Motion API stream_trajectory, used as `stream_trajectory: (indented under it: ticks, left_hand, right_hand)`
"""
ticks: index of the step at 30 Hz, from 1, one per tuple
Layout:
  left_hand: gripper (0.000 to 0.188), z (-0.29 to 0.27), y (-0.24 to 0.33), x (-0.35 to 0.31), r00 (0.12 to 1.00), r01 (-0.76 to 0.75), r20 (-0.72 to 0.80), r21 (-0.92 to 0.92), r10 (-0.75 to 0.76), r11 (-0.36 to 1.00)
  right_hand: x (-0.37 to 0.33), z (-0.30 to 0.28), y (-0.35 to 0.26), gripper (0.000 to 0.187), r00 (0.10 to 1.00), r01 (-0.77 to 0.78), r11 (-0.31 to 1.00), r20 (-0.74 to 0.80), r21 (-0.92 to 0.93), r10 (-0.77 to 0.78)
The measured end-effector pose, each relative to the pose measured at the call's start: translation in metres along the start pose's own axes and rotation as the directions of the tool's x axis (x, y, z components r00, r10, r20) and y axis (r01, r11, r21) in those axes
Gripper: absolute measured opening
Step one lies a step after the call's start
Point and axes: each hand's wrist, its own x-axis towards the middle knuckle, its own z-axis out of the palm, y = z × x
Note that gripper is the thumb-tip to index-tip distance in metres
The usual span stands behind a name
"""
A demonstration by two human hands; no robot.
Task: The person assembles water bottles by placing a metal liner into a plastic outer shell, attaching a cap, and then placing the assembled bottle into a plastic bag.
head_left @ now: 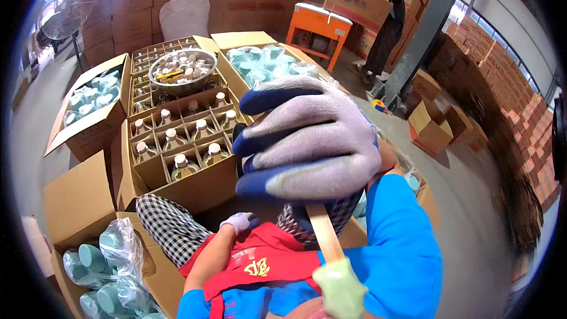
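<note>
Close in front of me, my right hand (319,139), in a pale glove with blue palm and fingertips, is closed round the upper end of a flat wooden stick. On its lower end sits a pale green, star-shaped ice pop (341,286), close to me. Its grip on the stick is hidden behind the glove. A dark edge shows past the fingertips; what it belongs to I cannot make out. My left hand (239,223), gloved too, lies on my lap with its fingers stretched out, holding nothing. In front of my knees stands a divided carton (177,192) of white-capped glass bottles (202,129).
A metal bowl (188,88) of caps rests on the cartons. Bagged turquoise cups fill cartons at the lower left (152,254), left (109,127) and far side (236,85). Beyond are an orange stand (318,29), a grey post (426,35) and a person (387,29) by stacked boxes.
</note>
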Motion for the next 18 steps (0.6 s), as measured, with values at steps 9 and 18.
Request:
stream_trajectory:
  ticks: [9, 18]
  left_hand:
    - [0.047, 0.004, -0.008, 0.007, 0.999, -0.003, -0.035, 0.007, 0.004, 1.000]
    - [0.046, -0.018, 0.008, -0.040, 0.997, -0.031, -0.070, -0.095, 0.024, 0.995]
  right_hand:
    - [-0.002, 0.024, -0.001, 0.023, 0.959, 0.124, 0.992, -0.260, 0.019, -0.115]
    - [-0.005, 0.054, 0.016, 0.021, 0.860, 0.243, 0.969, -0.456, -0.029, -0.230]
